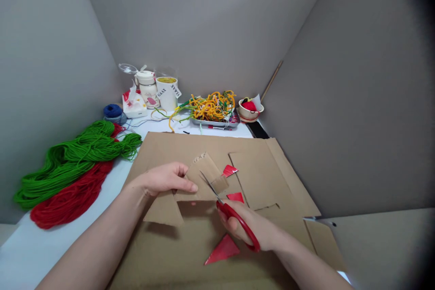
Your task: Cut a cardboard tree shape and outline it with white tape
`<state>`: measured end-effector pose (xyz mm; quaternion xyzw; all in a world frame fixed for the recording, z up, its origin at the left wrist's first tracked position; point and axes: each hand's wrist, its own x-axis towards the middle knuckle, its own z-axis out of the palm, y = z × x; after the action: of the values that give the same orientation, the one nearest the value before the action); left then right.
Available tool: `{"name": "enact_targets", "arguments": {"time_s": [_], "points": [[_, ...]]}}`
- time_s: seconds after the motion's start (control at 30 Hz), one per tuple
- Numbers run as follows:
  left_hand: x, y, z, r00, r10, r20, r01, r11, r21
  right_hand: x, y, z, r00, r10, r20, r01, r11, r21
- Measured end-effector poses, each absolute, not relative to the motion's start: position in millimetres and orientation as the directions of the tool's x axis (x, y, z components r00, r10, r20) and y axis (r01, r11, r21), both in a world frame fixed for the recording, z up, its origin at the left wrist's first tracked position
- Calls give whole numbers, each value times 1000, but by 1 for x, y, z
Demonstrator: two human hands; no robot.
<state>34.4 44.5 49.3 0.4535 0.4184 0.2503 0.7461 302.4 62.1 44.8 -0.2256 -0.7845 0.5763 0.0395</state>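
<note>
My left hand [171, 177] grips a brown piece of cardboard [200, 186] between thumb and fingers, holding it up over a large cardboard sheet [163, 253]. A flap of the piece hangs down to the left below my wrist. In my right hand [248, 224] are scissors [243, 222] with red handles. Their parted blades reach up and left, at the right part of the held cardboard. Red scraps lie around: a triangle [223, 250] below my right hand, and two smaller pieces [235, 197] above it. Cut lines mark the large sheet on the right.
Green yarn [81, 154] and red yarn [74, 195] lie on the left. Along the back are a blue yarn ball [113, 111], a tissue pack [135, 105], a jar [148, 93], a white cup [166, 95], a tray of orange yarn [213, 108] and a bowl [250, 111]. Grey walls enclose the table.
</note>
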Motion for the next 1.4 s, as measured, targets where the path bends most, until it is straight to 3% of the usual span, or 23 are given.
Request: {"name": "enact_targets", "arguments": {"time_s": [0.7,1.0,1.2,1.33,1.4], "points": [[30,52,31,572,711,-410,-13,508,861,295,61,44,-870,416,-263,398,279,-874],[18,57,21,450,822,-349,-35,407,913,322,67,42,-838,367,-404,504,237,-830],[18,58,14,438,834,-334,-96,413,905,344,74,51,-754,516,-407,522,93,-848],[28,57,9,500,795,-342,-155,471,868,320,84,41,-572,804,-161,200,-53,-978],[34,55,7,547,764,-344,-153,495,856,303,89,36,-521,851,-64,53,-42,-998]]}}
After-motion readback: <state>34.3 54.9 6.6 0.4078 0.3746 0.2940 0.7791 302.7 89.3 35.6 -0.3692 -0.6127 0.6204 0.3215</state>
